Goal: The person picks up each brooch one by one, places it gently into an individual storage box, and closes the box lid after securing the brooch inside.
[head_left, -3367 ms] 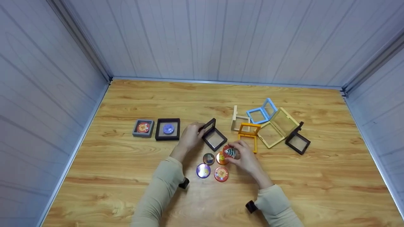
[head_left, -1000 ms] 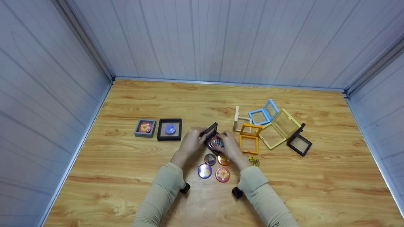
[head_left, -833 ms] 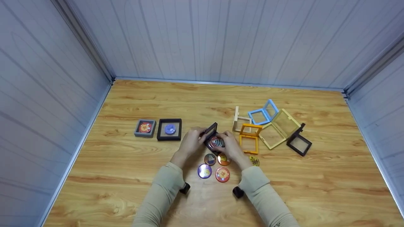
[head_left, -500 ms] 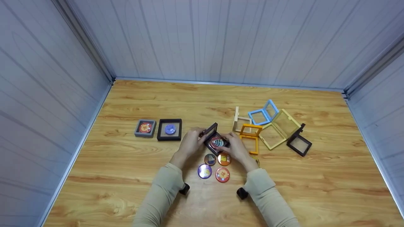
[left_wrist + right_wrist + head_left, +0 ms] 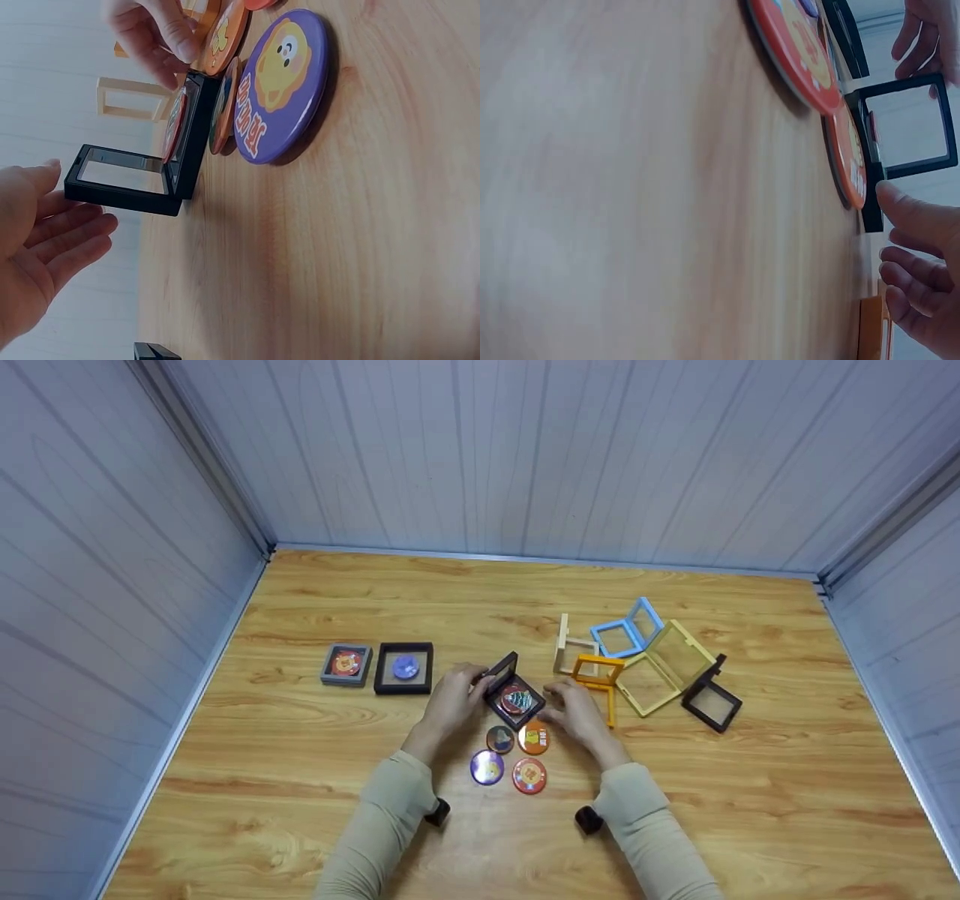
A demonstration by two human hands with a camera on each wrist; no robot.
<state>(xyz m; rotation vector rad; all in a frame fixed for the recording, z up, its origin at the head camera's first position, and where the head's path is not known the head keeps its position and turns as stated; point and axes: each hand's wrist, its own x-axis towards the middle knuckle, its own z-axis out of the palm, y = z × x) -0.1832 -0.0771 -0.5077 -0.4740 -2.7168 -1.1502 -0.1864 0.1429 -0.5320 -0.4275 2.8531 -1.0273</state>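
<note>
A black hinged display frame (image 5: 501,715) stands with its lid raised, and a red button badge with a Christmas tree (image 5: 517,700) lies in its base. My left hand (image 5: 452,699) holds the lid's outer edge, thumb on one side and fingers behind, as the left wrist view shows. At the base's right corner is my right hand (image 5: 581,714), fingers loosely bent and holding nothing, thumb tip right by the corner (image 5: 874,214). Just in front lie an orange badge (image 5: 534,738), a dark badge (image 5: 500,739), a purple badge (image 5: 487,767) and a red badge (image 5: 529,775).
At left sit a grey frame (image 5: 343,683) and a black frame (image 5: 403,690), each with a badge inside. To the right, opened frames cluster: cream (image 5: 562,634), blue (image 5: 634,649), orange (image 5: 598,661), pale yellow (image 5: 694,640) and small black (image 5: 701,717). Panel walls enclose the table.
My right hand brought the tree badge into the black frame's base, then let go and drew back right. My left hand keeps hold of the lid. The right forearm now covers a yellow badge.
</note>
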